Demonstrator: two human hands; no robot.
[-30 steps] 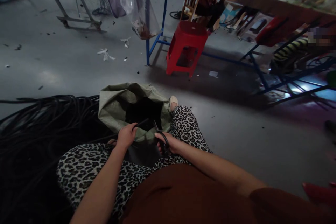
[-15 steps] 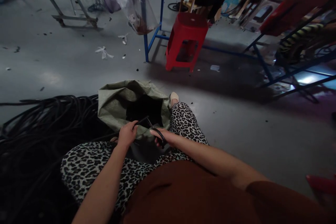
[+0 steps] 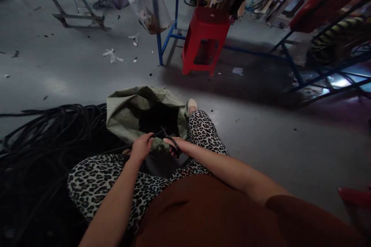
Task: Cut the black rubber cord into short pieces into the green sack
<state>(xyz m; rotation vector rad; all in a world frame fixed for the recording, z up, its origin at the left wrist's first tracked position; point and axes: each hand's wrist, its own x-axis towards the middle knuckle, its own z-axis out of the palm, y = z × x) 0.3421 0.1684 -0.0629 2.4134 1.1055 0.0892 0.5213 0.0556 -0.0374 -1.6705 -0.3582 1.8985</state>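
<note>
Scene as recorded by a single head-worn camera, directed forward and steeply downward. The fingers (image 3: 148, 138) of the left hand (image 3: 140, 149) and right hand (image 3: 179, 145) are viewed from above and behind, at close range. On the near side of the fingers, closest to the lens, the brown top (image 3: 185, 208) is framed; just beyond them, the open sack (image 3: 121, 114) is looked into from above; well beyond, the red stool (image 3: 210, 23) is included.
</note>
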